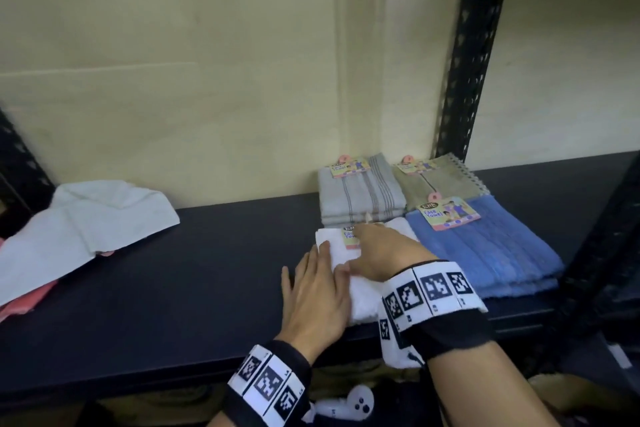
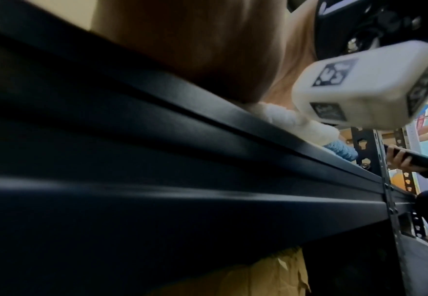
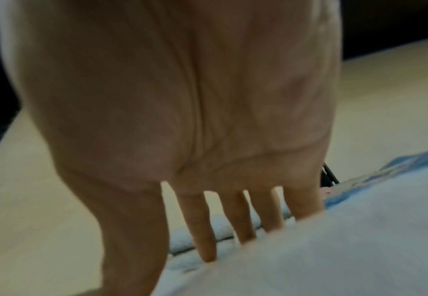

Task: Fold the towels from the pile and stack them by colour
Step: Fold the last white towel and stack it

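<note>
Pressing a folded white towel [image 1: 334, 250] flat on the shelf [image 1: 207, 270].

Its long axis runs away from the person; both hands lie flat-fingered on it, left hand [image 1: 317, 295] at the near-left edge, right hand [image 1: 381, 253] farther in, beside the blue stack [image 1: 485, 253].

**Both hands flat on a folded white towel**

On the dark shelf [image 1: 194, 274], the left hand [image 1: 317, 298] and right hand [image 1: 384, 253] lie with straight fingers on a folded white towel [image 1: 334, 241]. Just behind it sits a grey striped stack [image 1: 360, 194], beside that an olive towel [image 1: 446, 180], and touching on the right a blue stack [image 1: 485, 253]. Far left lies a loose pile of white and pink towels [image 1: 79, 229].
</note>
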